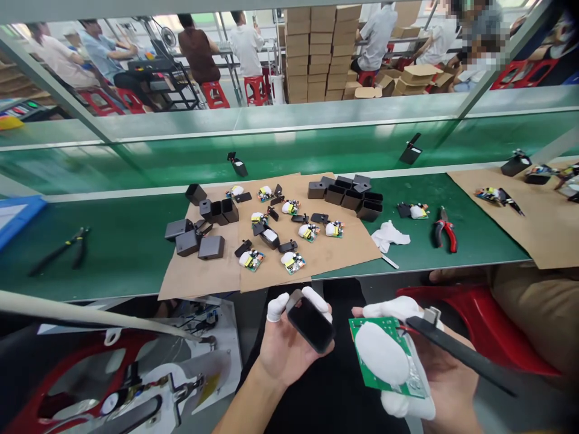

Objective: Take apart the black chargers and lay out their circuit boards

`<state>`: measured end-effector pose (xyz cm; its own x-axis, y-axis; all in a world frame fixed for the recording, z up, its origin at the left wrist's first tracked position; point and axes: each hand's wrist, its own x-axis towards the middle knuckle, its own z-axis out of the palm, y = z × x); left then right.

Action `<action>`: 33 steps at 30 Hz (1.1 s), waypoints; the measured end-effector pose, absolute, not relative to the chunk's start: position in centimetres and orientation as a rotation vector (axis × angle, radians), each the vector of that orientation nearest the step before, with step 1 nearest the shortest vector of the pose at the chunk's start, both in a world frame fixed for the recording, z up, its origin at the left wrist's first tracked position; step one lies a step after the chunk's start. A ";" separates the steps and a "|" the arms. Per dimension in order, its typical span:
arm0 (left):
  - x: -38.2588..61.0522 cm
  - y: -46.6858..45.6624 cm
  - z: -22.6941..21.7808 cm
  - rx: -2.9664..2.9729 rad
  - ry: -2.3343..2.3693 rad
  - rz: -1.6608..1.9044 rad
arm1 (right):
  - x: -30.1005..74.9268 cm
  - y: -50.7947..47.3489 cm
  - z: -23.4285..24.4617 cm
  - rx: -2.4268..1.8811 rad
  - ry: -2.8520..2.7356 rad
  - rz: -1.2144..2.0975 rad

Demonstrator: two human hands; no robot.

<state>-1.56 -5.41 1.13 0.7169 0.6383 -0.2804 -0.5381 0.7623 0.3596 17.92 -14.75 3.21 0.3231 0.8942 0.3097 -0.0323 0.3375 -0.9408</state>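
My left hand [283, 358], with white finger cots on some fingertips, is closed around a black plastic housing [310, 322] whose hollow opening faces up toward me. My right hand [452, 371], also in white finger cots, grips a green circuit board [370, 375] by its edges. A white rounded mass [382, 352] covers much of the board's face. From the board, red and dark wires run to a long black plastic piece [465, 349] with a metal prong part, lying across the right fingers. Both hands are apart, above my lap and in front of the bench.
Brown cardboard [353, 247] on the green bench bears several circuit boards [293, 261] and black housings [211, 247]. Red-handled pliers [444, 230] and crumpled white tissue [389, 236] lie right, black-handled cutters [63, 252] left. A machine [158, 386] stands low left; a person's leg [529, 313] is beside me at right.
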 end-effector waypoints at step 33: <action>-0.4 -5.8 -1.4 0.144 0.396 0.408 | 18.5 -11.7 5.9 -0.981 -1.597 0.660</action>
<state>-0.42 -5.78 -1.36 0.8431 0.4125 -0.3449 -0.3572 0.9091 0.2143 18.52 -11.69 5.86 -0.0623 0.8610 0.5047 0.2536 0.5028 -0.8264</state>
